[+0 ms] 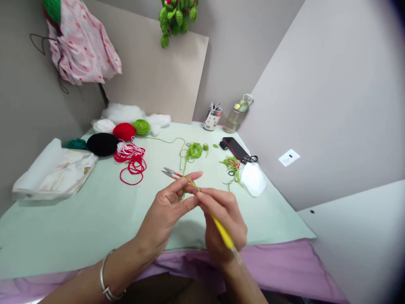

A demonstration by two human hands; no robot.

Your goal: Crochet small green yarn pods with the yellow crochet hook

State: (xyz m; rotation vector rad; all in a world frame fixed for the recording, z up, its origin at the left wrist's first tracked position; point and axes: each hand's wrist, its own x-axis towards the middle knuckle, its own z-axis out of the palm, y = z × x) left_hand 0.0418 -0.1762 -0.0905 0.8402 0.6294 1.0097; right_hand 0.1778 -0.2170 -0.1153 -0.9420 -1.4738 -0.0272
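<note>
My right hand (225, 219) is closed around a crochet hook (223, 232) with a yellow handle; its tip is hidden at the fingers. My left hand (169, 211) pinches green yarn (191, 183) close to the hook, and a strand runs over its forefinger. Whatever stitches lie between the fingertips are too small to make out. Just past the left fingers, orange-handled thread snips (172, 173) show with their blades pointing left, the handles partly covered. Farther back, a loose tangle of green yarn (194, 150) rests on the table, with strands leading toward my hands.
Red (124, 131), black (103, 144) and green yarn balls (141, 126) sit at the back left, near white stuffing (123, 113). A plastic-wrapped packet (60, 171) lies left. On the right are a phone (236, 148), yarn scraps (232, 166), a pen cup (212, 119) and a bottle (236, 118).
</note>
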